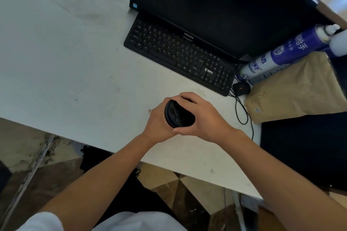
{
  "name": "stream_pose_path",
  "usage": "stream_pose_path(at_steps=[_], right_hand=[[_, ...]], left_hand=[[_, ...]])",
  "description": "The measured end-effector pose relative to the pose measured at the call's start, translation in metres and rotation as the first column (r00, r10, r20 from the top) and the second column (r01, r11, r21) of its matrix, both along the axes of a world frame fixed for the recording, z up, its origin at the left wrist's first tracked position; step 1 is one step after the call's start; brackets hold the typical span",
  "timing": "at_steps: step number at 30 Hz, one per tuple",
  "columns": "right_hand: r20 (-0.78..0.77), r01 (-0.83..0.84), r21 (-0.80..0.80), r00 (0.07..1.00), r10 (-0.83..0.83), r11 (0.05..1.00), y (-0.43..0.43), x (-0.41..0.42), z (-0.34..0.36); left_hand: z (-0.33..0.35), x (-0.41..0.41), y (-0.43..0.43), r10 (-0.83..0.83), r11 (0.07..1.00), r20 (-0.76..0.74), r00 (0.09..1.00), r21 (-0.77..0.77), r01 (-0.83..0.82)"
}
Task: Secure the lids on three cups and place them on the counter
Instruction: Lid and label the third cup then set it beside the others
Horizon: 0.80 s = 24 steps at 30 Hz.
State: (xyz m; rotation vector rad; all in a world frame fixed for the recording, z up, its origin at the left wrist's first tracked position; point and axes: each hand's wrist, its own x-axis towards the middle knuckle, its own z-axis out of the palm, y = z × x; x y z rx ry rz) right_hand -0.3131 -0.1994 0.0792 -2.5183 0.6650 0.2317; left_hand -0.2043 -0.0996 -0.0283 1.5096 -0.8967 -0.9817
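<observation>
- One cup is all I can see, and most of it is hidden inside the left hand (159,120), so I cannot tell what it looks like.
- The black lid (177,113) sits on top of the cup, and both are held up over the white counter (84,80), near its front edge.
- The left hand's fingers are wrapped tight around the cup, under the lid.
- The right hand (199,116) lies over the right side of the lid, with its fingers curled on the rim, and it looks like it is pressing the lid down.
- I think this is the lid-closing step, and no finished cups show on the counter.
- The lid could go on crooked if one side is pushed harder than the other, and then it might pop off later.
- Squeezing the cup too hard could bend it, so the lid would not snap on all the way round.
- The keyboard (180,56) and a black cord (242,112) are close by on the right, so a cup set down there could tip over.
- If there is drink inside, I cannot see it, but a spill could reach the keyboard.
</observation>
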Motion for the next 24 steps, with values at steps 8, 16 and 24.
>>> stream_pose_path(at_steps=[8,16,24], right_hand=[[0.047,0.053,0.029,0.997,-0.054,0.998,0.004,-0.006,-0.006],[0.251,0.436,-0.051,0.877,-0.411,0.899,0.051,0.011,-0.032],[0.002,0.591,0.658,0.618,-0.786,0.466,0.063,-0.012,-0.044]], left_hand=[[-0.002,-0.007,-0.003,0.038,0.999,0.045,0.998,0.033,-0.040],[0.007,-0.012,-0.004,0.106,0.994,0.119,0.987,-0.015,-0.105],[0.011,-0.006,0.018,0.134,0.985,-0.077,0.988,0.122,-0.124]])
